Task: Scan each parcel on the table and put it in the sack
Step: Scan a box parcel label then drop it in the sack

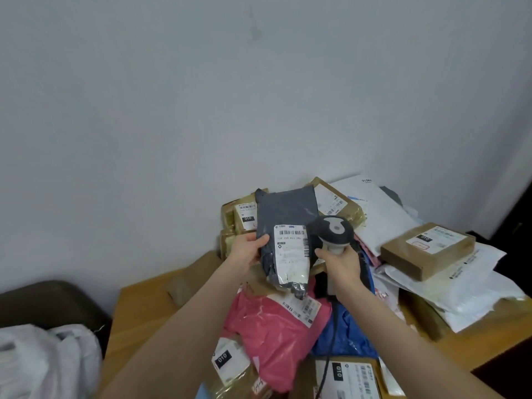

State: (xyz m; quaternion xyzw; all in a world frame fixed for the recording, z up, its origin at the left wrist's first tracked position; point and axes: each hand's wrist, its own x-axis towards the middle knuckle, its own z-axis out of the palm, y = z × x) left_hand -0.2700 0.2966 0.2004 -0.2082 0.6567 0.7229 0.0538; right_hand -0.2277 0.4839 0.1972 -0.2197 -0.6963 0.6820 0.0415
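- My left hand (249, 250) gripped the dark grey plastic mailer parcel (285, 214) by its left edge. The thumb was pressed on the front face; the other fingers were behind it and out of sight.
- The parcel was held raised above the pile at the middle of the wooden table (135, 312), with its white shipping label (292, 249) turned toward me.
- My right hand (341, 264) was clamped round the handle of the black-and-white handheld barcode scanner (334, 230), fingers wrapped. Trigger contact could not be determined.
- The scanner head sat just right of the label's top corner. Its reading window was not visible, so aim could not be confirmed.
- Judgement: the step in hand was the scan.
  - The long barcode ran along the label's top, and I should square the window to that row, not to the side code.
  - The label's lower part looked creased and glossy. Pulling the mailer flat and tilting it off the glare would help the read.
  - The head looked close to the label; drawing it back a little might take in the whole code.
- The dark scanner cable (328, 355) trailed toward the near edge over a blue plastic bag (345, 338). I judged it a snag risk.
- The white crumpled sack (43, 361) lay near left, off the table and well apart from the parcel. The left hand was on that side and suited the drop.
- A pink plastic mailer (270, 335) and a brown cardboard box (426, 249) were among those on the table, so much work was outstanding.
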